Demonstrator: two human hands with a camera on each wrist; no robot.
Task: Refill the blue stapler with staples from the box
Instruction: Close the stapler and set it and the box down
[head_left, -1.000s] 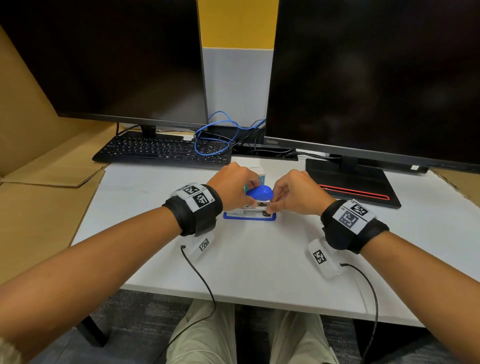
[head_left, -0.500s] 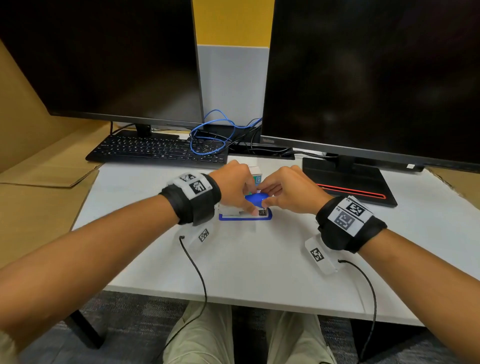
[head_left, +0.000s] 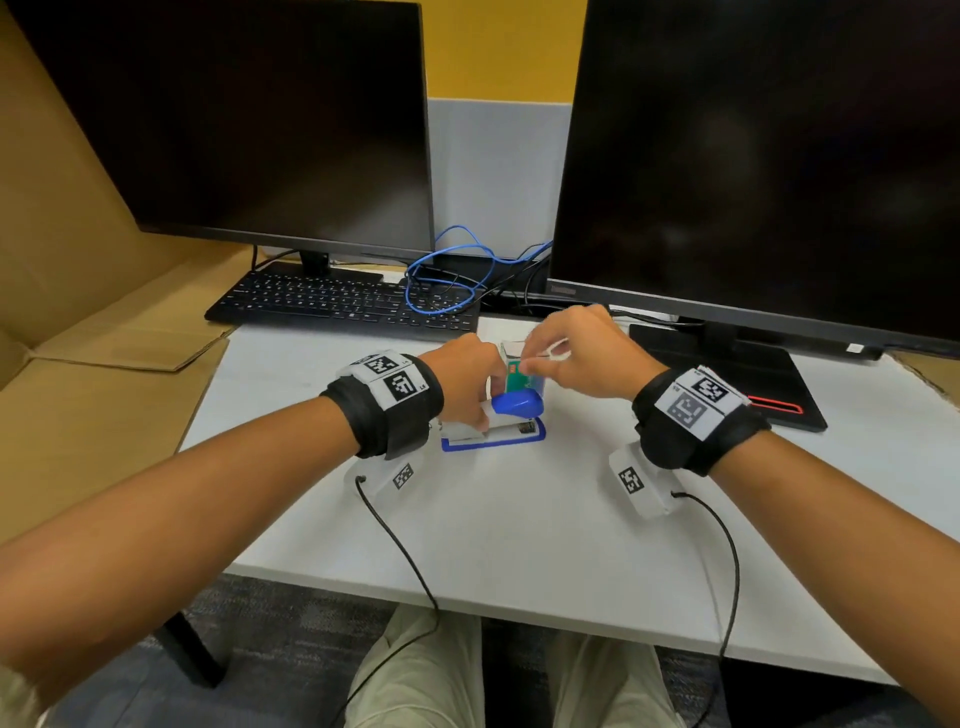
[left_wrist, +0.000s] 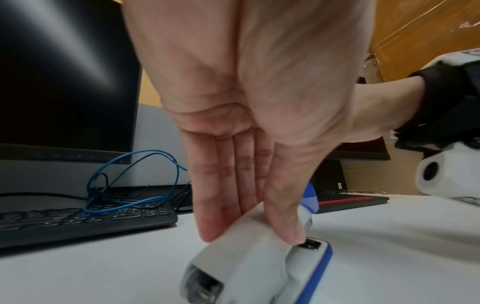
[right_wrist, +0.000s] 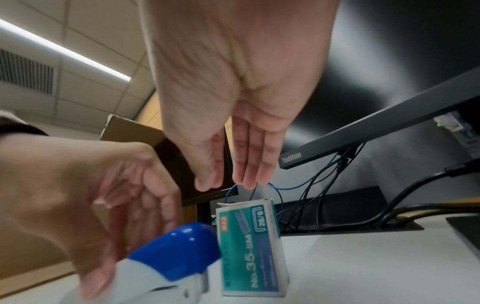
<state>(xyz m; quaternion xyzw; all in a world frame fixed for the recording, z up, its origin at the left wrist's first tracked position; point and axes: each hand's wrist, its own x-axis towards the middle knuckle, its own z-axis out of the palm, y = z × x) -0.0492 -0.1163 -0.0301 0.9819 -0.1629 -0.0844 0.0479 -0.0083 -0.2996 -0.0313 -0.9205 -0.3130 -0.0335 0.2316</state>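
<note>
Your left hand (head_left: 465, 384) grips the blue stapler (head_left: 498, 421) between thumb and straight fingers on the white desk (head_left: 519, 519). Your right hand (head_left: 576, 353) hovers above the staple box (right_wrist: 253, 246), fingers extended and empty; the box stands touching the stapler's far side.

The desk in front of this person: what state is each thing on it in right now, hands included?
Stapler: lying on the table, top raised at an angle.
Staple box: standing upright just behind the stapler, top flap open.
Left hand: gripping the stapler's white body.
Right hand: above the box; whether it pinches anything is unclear.
Monitors: both dark.
</note>
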